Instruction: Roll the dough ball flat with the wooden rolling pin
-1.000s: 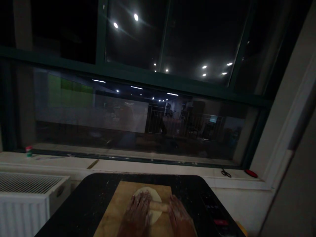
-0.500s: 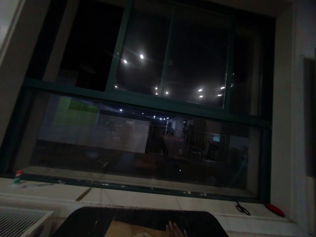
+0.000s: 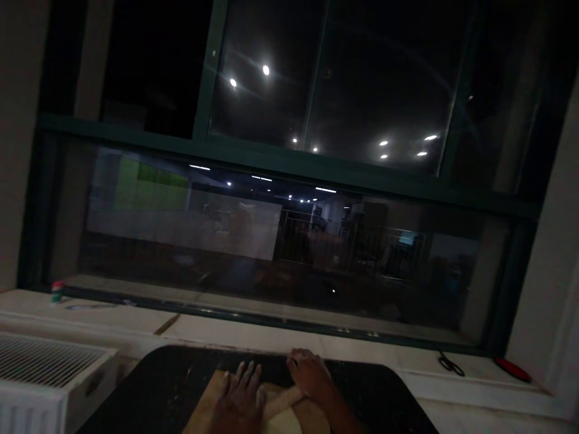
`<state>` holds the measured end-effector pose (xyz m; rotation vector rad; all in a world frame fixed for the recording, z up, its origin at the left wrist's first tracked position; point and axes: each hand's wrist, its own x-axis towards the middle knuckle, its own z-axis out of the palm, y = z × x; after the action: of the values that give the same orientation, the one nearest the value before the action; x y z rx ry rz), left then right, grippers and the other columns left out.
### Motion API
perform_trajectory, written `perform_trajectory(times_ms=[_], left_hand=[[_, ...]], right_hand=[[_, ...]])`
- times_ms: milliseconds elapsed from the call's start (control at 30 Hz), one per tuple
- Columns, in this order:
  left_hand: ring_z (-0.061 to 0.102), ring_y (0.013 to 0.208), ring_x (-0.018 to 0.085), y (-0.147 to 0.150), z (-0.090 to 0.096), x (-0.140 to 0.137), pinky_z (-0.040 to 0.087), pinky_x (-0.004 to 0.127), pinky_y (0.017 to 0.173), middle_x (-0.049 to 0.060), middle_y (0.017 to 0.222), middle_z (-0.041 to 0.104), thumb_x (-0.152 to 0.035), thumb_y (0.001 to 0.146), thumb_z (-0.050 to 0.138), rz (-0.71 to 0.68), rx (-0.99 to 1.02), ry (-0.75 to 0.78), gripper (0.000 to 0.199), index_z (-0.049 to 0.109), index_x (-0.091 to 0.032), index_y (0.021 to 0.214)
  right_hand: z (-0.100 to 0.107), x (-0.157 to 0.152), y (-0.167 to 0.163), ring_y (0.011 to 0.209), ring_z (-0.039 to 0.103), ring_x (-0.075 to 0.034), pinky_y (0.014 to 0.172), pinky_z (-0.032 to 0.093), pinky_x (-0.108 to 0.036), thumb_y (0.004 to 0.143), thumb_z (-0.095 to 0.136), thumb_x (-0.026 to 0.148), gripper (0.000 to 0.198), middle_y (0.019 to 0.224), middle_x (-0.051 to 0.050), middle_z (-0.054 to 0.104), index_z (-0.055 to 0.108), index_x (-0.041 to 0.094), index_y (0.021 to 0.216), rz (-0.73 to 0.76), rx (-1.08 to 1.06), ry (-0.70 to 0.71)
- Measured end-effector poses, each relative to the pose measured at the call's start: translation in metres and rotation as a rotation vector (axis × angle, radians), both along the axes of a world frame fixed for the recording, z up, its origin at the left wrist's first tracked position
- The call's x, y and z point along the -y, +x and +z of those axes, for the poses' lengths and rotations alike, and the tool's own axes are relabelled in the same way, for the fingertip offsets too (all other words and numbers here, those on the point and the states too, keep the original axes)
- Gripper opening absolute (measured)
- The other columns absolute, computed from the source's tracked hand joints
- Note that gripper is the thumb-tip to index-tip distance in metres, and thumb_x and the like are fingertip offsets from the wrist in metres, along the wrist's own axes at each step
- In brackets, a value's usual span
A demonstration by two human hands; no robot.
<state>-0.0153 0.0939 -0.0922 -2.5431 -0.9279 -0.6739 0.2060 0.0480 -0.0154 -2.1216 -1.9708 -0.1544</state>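
Observation:
A tan board lies on a black tabletop, at the bottom of the view. On it is a pale, rounded flat sheet, cut off by the frame. A light brown stick, like a slim rolling pin, slants across the sheet between the hands. My left hand is flat, fingers spread forward and pale at the tips, by the stick's left end. My right hand lies over the far right of the board at the stick's other end, fingers reaching forward and slightly bent. The palms hide both stick ends.
Behind the table runs a pale windowsill under a dark window with a green frame. Scissors and a red oval object lie at its right, a small red-and-green container at its left. A white radiator stands at lower left.
The view has tipped down and shifted, so more of the table shows. Both hands and the stick are now visible; before, only some fingers and the board's far edge showed.

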Motion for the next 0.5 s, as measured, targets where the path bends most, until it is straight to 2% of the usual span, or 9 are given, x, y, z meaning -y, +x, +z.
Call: perform_trajectory(times_ms=[133, 233, 300, 433, 500], left_hand=[[0.057, 0.129, 0.034, 0.004, 0.009, 0.024, 0.048, 0.059, 0.106, 0.009, 0.139, 0.063, -0.03, 0.097, 0.044, 0.007, 0.148, 0.04, 0.04, 0.065, -0.024, 0.13], [0.058, 0.129, 0.032, 0.005, 0.013, 0.034, 0.049, 0.055, 0.105, 0.008, 0.138, 0.064, -0.03, 0.098, 0.044, -0.028, 0.198, 0.074, 0.041, 0.061, -0.021, 0.134], [0.058, 0.129, 0.03, 0.003, 0.016, 0.04, 0.049, 0.051, 0.105, 0.006, 0.139, 0.063, -0.03, 0.099, 0.044, -0.068, 0.197, 0.093, 0.042, 0.059, -0.021, 0.136], [0.054, 0.134, 0.025, -0.005, 0.02, 0.053, 0.047, 0.044, 0.108, 0.005, 0.144, 0.059, -0.029, 0.101, 0.041, -0.13, 0.208, 0.085, 0.043, 0.055, -0.021, 0.141], [0.053, 0.135, 0.023, -0.008, 0.02, 0.058, 0.046, 0.042, 0.109, 0.003, 0.143, 0.06, -0.026, 0.101, 0.039, -0.136, 0.221, 0.062, 0.042, 0.056, -0.024, 0.14]], right_hand=[[-0.01, 0.044, 0.002, 0.138, 0.048, -0.024, 0.114, 0.038, -0.04, 0.098, 0.035, 0.017, 0.044, 0.146, -0.011, 0.055, 0.063, 0.018, 0.133, -0.017, 0.056, -0.048], [-0.023, 0.086, -0.003, 0.141, 0.043, -0.027, 0.117, 0.036, -0.045, 0.096, 0.037, 0.013, 0.048, 0.149, -0.012, 0.05, 0.059, 0.017, 0.138, -0.052, 0.111, -0.059], [-0.042, 0.11, -0.009, 0.139, 0.045, -0.026, 0.116, 0.038, -0.045, 0.097, 0.036, 0.015, 0.047, 0.147, -0.011, 0.051, 0.06, 0.019, 0.138, -0.114, 0.136, -0.019], [-0.09, 0.148, -0.025, 0.127, 0.058, -0.026, 0.109, 0.048, -0.041, 0.102, 0.032, 0.026, 0.044, 0.137, -0.007, 0.059, 0.066, 0.026, 0.131, -0.272, 0.138, 0.153], [-0.107, 0.162, -0.036, 0.124, 0.06, -0.027, 0.104, 0.053, -0.041, 0.103, 0.031, 0.03, 0.045, 0.134, -0.006, 0.062, 0.067, 0.029, 0.129, -0.276, 0.123, 0.19]])
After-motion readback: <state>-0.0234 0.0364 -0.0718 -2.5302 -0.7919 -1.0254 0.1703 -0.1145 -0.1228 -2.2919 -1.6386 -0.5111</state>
